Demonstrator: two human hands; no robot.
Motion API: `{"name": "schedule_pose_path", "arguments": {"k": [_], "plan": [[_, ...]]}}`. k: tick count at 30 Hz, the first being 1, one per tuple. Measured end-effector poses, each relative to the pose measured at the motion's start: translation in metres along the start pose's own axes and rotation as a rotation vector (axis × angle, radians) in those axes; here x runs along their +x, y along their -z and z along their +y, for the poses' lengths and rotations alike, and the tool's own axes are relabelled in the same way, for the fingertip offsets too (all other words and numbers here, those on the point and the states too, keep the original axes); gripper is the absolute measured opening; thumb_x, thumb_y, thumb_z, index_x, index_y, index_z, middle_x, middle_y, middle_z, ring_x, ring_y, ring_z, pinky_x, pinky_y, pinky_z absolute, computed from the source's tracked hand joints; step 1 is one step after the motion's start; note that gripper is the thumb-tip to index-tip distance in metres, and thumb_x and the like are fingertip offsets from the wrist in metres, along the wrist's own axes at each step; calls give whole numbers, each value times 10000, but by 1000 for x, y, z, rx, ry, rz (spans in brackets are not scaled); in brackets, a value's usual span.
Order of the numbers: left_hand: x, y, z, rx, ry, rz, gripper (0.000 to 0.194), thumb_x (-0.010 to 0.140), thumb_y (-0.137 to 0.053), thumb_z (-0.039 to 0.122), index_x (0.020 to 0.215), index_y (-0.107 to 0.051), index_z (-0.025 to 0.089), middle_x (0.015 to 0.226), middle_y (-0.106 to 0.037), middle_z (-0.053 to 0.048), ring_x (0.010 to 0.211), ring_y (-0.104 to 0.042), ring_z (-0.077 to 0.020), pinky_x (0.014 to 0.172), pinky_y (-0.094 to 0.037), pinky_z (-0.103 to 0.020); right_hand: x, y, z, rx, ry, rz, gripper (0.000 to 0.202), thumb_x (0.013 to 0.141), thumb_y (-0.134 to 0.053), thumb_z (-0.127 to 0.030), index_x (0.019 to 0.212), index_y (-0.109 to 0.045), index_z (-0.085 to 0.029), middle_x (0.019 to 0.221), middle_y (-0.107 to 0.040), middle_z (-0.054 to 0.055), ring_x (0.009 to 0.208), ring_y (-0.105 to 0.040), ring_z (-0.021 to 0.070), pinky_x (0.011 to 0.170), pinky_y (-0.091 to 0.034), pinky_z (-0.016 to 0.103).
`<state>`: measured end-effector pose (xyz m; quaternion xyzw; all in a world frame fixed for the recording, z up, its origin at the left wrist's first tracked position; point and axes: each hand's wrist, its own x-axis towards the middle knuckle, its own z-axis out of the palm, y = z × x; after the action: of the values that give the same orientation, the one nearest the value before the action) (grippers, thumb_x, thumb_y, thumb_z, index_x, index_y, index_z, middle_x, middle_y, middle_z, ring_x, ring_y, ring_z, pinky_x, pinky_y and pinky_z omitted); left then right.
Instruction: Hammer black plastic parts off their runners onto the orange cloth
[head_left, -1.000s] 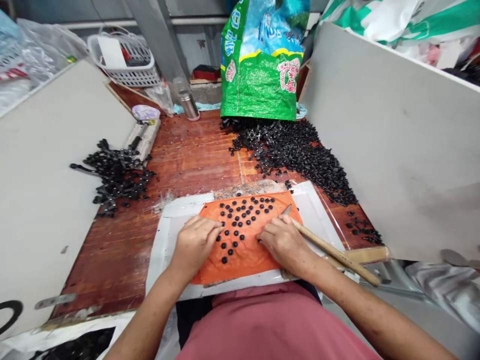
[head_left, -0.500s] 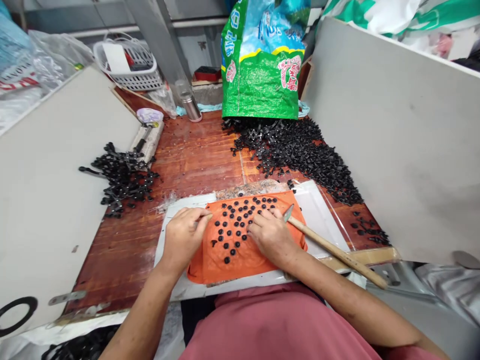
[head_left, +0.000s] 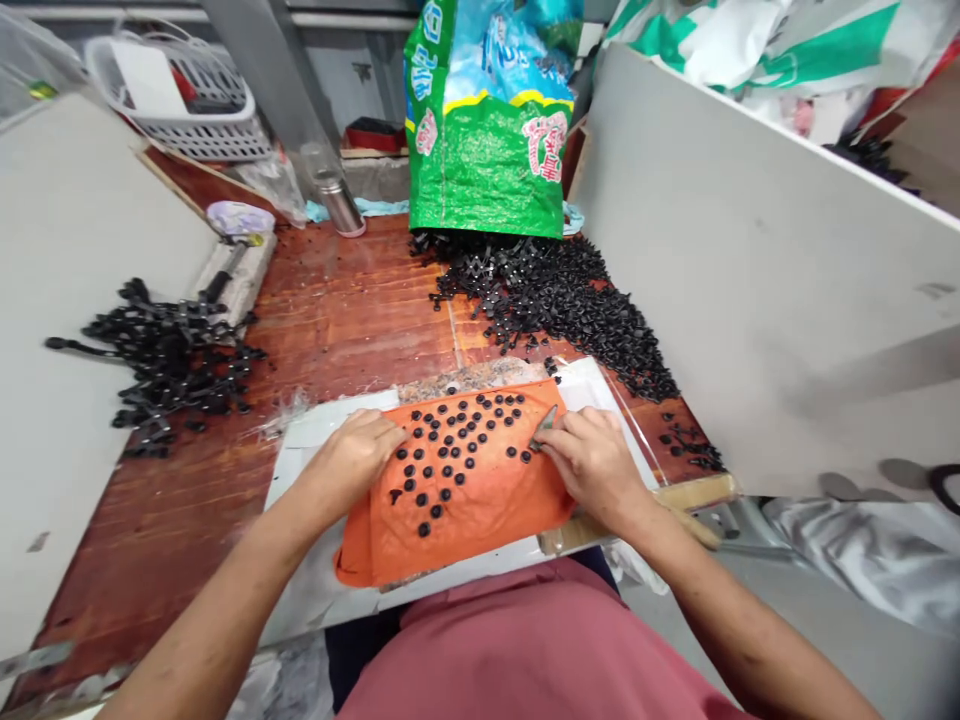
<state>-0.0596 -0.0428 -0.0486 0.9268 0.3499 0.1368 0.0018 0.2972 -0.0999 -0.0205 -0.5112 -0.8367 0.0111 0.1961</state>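
An orange cloth point(head_left: 480, 500) lies over a board in front of me, with several small round black pieces point(head_left: 448, 452) scattered across its surface. My left hand point(head_left: 364, 448) is closed in a pinch at the cloth's left edge; what its fingertips grip is hidden. At the right side, my right hand point(head_left: 596, 455) has its fingers closed at the head of a hammer point(head_left: 543, 427) with a narrow grey pointed head. Its wooden handle runs under my hand and forearm, and the far end shows beyond. Two black pieces lie beside the hammer head.
A large heap of small black parts point(head_left: 555, 290) spreads below a green bag point(head_left: 487, 170). Black branching parts point(head_left: 176, 365) are piled at the left. A metal flask point(head_left: 339, 205) and a white basket point(head_left: 187, 100) stand behind. Grey panels point(head_left: 750, 260) flank the table point(head_left: 360, 300).
My right hand has moved from the pieces on the cloth rightward to the hammer head. My left hand stays at the cloth's left edge. The whole view has shifted.
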Motion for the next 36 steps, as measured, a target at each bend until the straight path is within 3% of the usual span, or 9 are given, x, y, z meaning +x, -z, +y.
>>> {"name": "schedule_pose_path", "arguments": {"k": [11,15,19,21,24,27,29,32,36], "plan": [[-6,31,26,13,195,226,232,984,-518,156,1016,-748,164,970,-739,-96,907,-632,-237,845,-510,-384,27,-29,-33,-50,94,-45,203,936,-705,-230,737,-700,-192,759,-631,34,830,-456,214,805,-256,406],[-6,36,49,-41,295,280,223,984,-528,165,997,-750,177,924,-748,-70,885,-660,-215,842,-518,-356,36,-38,-44,7,107,-64,222,953,-691,-233,734,-707,-201,753,-645,20,817,-472,202,784,-253,394],[-22,32,64,-81,364,304,208,989,-542,228,1005,-748,203,922,-766,-43,880,-684,-204,861,-520,-339,32,-24,-29,44,71,-61,106,974,-670,-247,920,-753,-207,839,-688,29,845,-508,204,802,-279,382],[-35,30,69,-96,469,333,213,993,-542,276,1020,-743,214,951,-772,-34,892,-695,-198,868,-519,-326,23,-8,-13,82,41,-47,111,986,-643,-213,987,-755,-208,870,-695,35,840,-515,201,803,-297,372],[-56,24,77,-133,792,367,265,976,-547,394,1041,-749,236,867,-753,-3,731,-676,-168,716,-523,-282,8,11,5,98,46,-65,149,993,-613,-172,986,-756,-214,877,-683,42,836,-508,205,801,-310,366],[-76,13,82,-195,1103,378,368,920,-551,502,1068,-759,238,598,-620,52,457,-515,-131,476,-424,-246,-1,10,6,47,81,-75,149,1001,-613,-211,1043,-754,-229,879,-660,46,840,-491,211,784,-305,368],[-86,4,83,-238,1189,369,415,886,-550,527,1073,-765,225,533,-569,62,425,-486,-131,441,-400,-238,-2,3,2,-41,120,-76,135,999,-627,-241,1041,-755,-237,867,-645,44,834,-471,214,775,-294,375],[-98,-8,82,-254,1176,375,414,870,-553,511,1041,-774,206,591,-654,32,490,-565,-145,508,-465,-242,4,-7,-5,-146,189,-86,96,977,-659,-232,960,-754,-231,853,-637,44,856,-452,226,802,-284,391],[-102,-16,80,-178,1045,348,349,929,-529,442,1026,-768,206,892,-799,-48,746,-719,-195,708,-552,-286,19,-15,-12,-119,173,-62,153,1000,-632,-273,903,-742,-226,847,-646,39,876,-455,225,859,-280,407]]}}
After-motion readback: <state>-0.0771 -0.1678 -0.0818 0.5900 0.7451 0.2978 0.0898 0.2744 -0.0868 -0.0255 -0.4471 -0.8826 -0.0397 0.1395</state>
